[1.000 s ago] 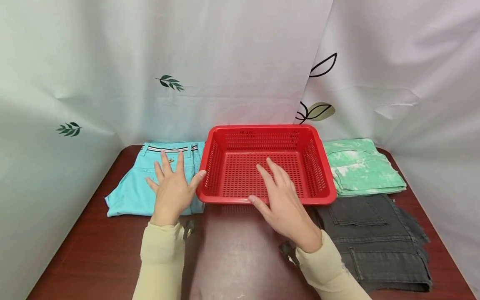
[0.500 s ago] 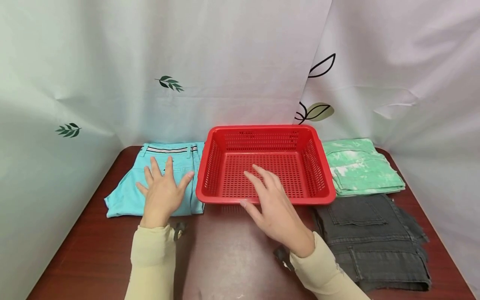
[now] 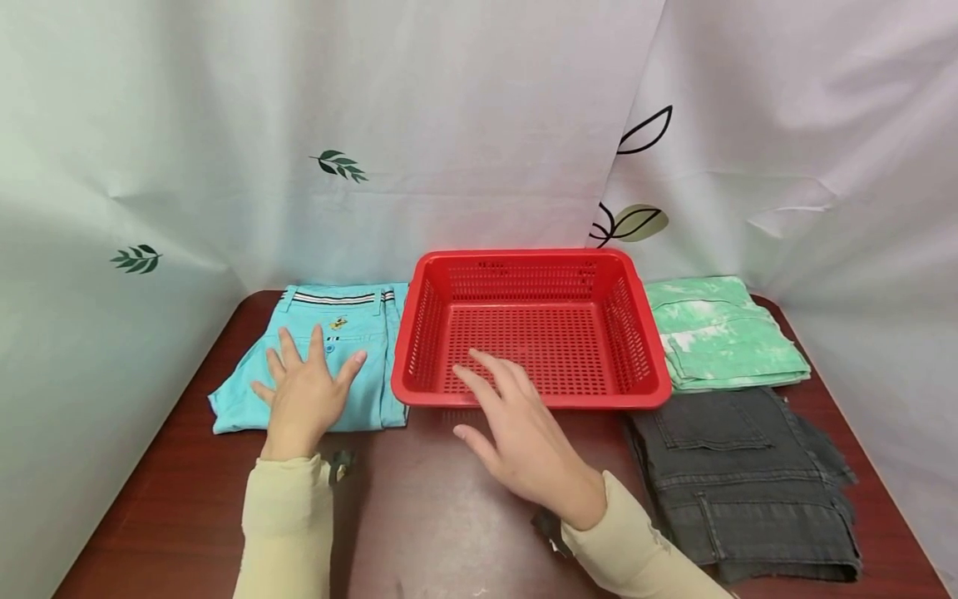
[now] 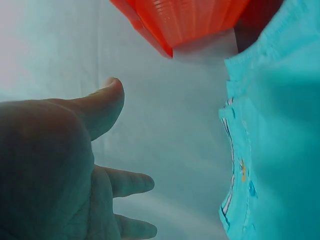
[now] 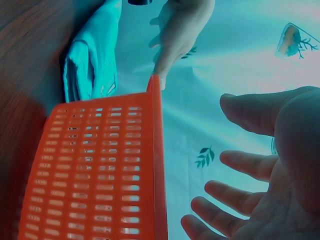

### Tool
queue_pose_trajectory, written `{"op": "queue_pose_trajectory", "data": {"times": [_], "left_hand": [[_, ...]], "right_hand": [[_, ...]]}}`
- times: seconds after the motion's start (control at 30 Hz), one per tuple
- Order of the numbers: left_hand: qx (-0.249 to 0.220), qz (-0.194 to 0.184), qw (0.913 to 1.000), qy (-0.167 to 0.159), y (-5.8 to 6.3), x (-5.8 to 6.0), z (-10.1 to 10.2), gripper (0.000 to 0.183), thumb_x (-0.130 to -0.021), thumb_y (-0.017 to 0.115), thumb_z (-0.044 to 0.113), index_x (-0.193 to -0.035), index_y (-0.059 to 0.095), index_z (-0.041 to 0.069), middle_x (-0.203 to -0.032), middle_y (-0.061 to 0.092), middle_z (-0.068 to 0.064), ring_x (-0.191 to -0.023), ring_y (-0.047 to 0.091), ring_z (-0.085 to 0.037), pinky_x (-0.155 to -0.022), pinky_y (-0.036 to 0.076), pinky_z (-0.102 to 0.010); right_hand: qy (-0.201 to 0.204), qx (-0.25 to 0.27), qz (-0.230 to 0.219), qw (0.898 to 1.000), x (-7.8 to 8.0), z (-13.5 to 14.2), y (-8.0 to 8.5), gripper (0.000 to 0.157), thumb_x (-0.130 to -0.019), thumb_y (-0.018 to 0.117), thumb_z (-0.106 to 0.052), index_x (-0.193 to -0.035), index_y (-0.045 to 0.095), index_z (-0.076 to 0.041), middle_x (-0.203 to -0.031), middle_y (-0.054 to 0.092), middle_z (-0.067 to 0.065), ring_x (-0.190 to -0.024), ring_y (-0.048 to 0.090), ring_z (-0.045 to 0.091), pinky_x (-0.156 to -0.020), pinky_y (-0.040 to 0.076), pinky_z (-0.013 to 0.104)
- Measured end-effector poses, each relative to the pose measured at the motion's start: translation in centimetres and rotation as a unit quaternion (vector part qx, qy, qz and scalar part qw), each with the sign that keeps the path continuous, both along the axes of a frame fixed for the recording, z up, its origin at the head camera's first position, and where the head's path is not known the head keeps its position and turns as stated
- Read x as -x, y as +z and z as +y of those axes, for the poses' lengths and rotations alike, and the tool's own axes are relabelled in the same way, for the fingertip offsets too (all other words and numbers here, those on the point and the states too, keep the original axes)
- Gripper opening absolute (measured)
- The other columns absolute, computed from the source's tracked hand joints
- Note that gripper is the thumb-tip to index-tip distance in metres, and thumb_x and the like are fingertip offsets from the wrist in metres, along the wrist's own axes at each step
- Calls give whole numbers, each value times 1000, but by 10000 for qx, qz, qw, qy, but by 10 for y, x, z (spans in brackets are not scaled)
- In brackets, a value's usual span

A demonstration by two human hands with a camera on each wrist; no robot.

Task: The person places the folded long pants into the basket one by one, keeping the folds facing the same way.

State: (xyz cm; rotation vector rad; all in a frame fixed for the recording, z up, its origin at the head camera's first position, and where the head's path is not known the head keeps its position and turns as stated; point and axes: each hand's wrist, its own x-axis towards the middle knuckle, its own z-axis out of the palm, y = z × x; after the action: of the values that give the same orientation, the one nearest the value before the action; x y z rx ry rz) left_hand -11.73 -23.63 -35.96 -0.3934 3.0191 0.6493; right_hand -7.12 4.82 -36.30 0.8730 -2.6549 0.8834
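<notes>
My left hand (image 3: 304,401) hovers over the folded light blue trousers (image 3: 247,399), its fingers spread and holding nothing. In the left wrist view a gap shows between that hand (image 4: 55,165) and the blue cloth (image 4: 285,150). The right hand (image 3: 527,441) is above the near edge of a red plastic basket (image 3: 524,401), fingers extended and slightly bent, with nothing in them. The right wrist view shows the same hand (image 5: 270,190) apart from the basket's slotted wall (image 5: 95,165). Nothing lies inside the basket.
Folded green-and-white shorts (image 3: 726,333) lie right of the basket. Nearer me are folded dark grey denim shorts (image 3: 748,482) with frayed edges. Everything rests on a dark red-brown table (image 3: 172,507), and a white leaf-printed curtain (image 3: 479,125) hangs behind and at both sides.
Both hands have shifted left and a little toward me. The left moved from beside the basket's rim to over the blue trousers' middle. The basket and clothes have stayed put.
</notes>
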Motion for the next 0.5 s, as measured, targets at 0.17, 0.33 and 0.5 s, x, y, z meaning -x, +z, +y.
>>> {"op": "queue_pose_trajectory", "data": {"times": [0.17, 0.33, 0.5], "left_hand": [[86, -158, 9998, 83, -4, -1, -10, 97, -97, 44, 66, -160, 7, 2, -160, -17, -34, -142, -10, -64, -98, -4, -86], [54, -385, 9992, 104, -9, -4, -19, 99, -97, 42, 68, -159, 6, 0, -158, -17, -37, -141, -10, -65, -96, -2, -88], [34, -482, 9988, 35, -15, -8, -27, 101, -96, 42, 69, -158, 7, -3, -157, -13, -40, -139, -7, -68, -94, -1, -89]], "right_hand": [[177, 7, 138, 9997, -2, -6, -3, 66, -90, 76, -29, -148, 49, -13, -155, 39, 5, -136, 38, 25, -110, 39, 44], [340, -147, 177, 9992, -6, -14, -7, 64, -91, 74, -29, -148, 49, -13, -154, 40, 6, -135, 40, 24, -111, 39, 41], [530, -257, 166, 9981, -9, -21, -11, 65, -90, 76, -29, -148, 49, -15, -150, 43, 7, -134, 41, 24, -110, 39, 41]]}}
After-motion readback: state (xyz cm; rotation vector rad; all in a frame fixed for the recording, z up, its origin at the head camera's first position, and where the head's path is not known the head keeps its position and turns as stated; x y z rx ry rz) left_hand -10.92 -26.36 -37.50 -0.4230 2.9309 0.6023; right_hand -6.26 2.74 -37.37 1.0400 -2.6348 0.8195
